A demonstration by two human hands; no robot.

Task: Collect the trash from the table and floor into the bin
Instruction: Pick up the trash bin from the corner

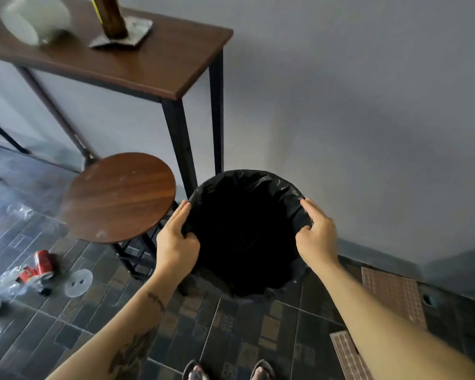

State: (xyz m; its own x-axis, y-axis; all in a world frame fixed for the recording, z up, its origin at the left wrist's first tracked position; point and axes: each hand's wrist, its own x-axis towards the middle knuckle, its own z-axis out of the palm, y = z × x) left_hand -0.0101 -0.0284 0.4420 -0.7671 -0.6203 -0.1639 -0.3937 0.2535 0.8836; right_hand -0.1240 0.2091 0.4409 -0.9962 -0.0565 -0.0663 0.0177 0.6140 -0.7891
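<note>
A round bin [247,179] lined with a black bag stands on the floor by the wall, its inside dark. My left hand [176,239] grips the bag at the bin's left rim. My right hand [317,237] grips the bag at the right rim. On the floor at the left lie a crushed red can [43,263], a clear plastic bottle with a red label [14,278], a clear round lid [78,283] and more clear plastic [19,211]. On the brown table [154,67] sits a stack of clear plastic cups [33,19].
A round wooden stool [118,196] stands just left of the bin, in front of the table's black legs. A wooden post on a metal base [121,34] is on the table. Loose tile pieces [392,294] lie by the wall at the right. My feet are at the bottom edge.
</note>
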